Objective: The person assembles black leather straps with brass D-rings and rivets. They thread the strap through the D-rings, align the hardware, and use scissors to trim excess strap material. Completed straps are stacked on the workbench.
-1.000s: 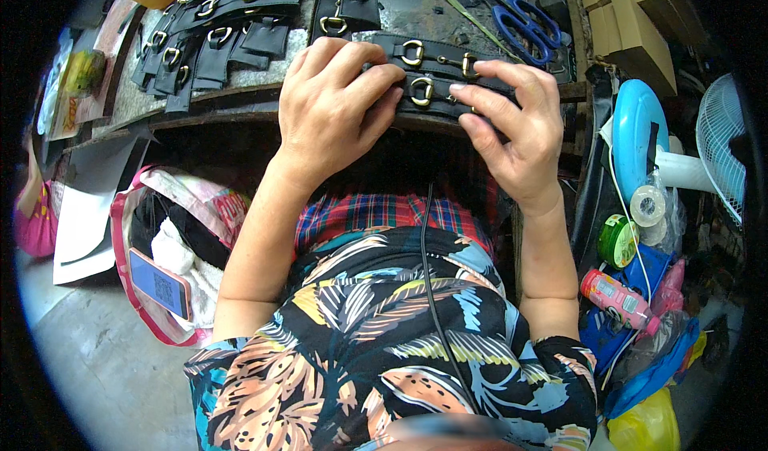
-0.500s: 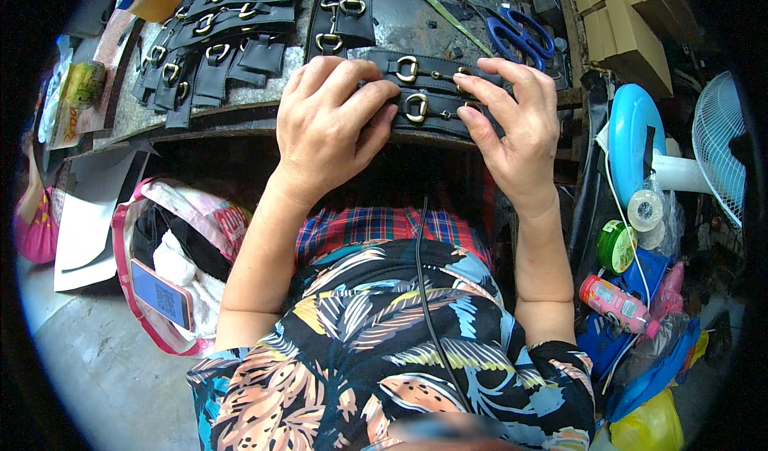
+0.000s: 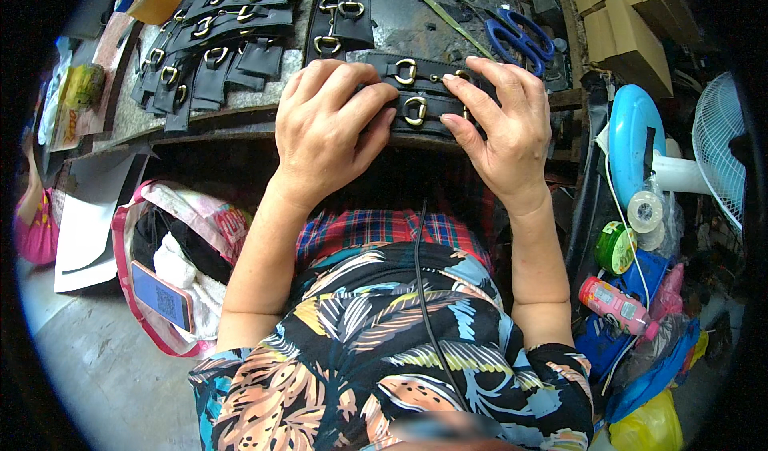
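Two black leather straps with brass-coloured horsebit-style fittings lie side by side at the bench's near edge, the far strap (image 3: 382,63) and the near strap (image 3: 432,108). Over their left ends my left hand (image 3: 328,119) is closed, fingers curled and thumb tucked in on the near strap; the part under the fingers is hidden. My right hand (image 3: 508,119) rests over the right half with fingers spread. Its thumb touches the near strap and its index finger reaches the far one's metal fitting.
Several similar black straps (image 3: 240,19) are piled on the bench's left, and more stand upright behind my left hand. Blue-handled scissors (image 3: 520,41) and a metal ruler (image 3: 440,11) lie beyond. A fan (image 3: 724,147) and cardboard boxes (image 3: 628,47) stand right; a bag (image 3: 128,267) with a phone (image 3: 162,295) sits left.
My right hand has shifted slightly left along the straps, its thumb and index finger nearer the D-shaped brass rings. My left hand has stayed nearly in place.
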The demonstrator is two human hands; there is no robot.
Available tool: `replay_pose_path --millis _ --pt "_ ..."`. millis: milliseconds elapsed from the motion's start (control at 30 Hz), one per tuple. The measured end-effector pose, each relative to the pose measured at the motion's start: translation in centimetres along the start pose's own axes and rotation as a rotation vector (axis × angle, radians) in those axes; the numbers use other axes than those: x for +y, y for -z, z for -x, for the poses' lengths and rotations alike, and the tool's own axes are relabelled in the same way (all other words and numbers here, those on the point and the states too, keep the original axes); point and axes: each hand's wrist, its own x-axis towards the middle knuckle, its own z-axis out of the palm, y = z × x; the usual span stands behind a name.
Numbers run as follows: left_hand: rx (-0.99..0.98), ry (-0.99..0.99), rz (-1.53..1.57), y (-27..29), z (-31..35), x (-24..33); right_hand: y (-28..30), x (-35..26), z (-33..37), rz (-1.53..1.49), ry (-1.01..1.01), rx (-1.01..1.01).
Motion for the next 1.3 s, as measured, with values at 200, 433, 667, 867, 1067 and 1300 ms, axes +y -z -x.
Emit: replay_pose_path --millis 200,433,667,867,1067,1300 --pt "0.002 -0.003 -0.009 -0.1 0.0 0.0 0.1 0.1 0.1 -0.006 -0.021 -0.047" --pt "0.022 -0.016 -0.014 -0.2 0.0 -0.1 -0.1 0.2 0.3 -0.041 -0.037 -0.023" --pt "0.05 -0.031 -0.024 -0.4 0.0 -0.2 -0.5 0.4 0.3 0.009 0.014 0.042" --pt "0.048 -0.034 -0.031 -0.5 0.1 -0.3 0.2 1.0 0.6 -0.191 0.049 0.062" --pt "0.046 -0.028 -0.044 -0.5 0.2 -0.3 0.7 1.0 0.7 -0.207 0.12 0.01" --pt "0.037 -0.028 -0.037 -0.4 0.2 -0.3 0.9 0.1 0.6 -0.122 0.139 -0.024"
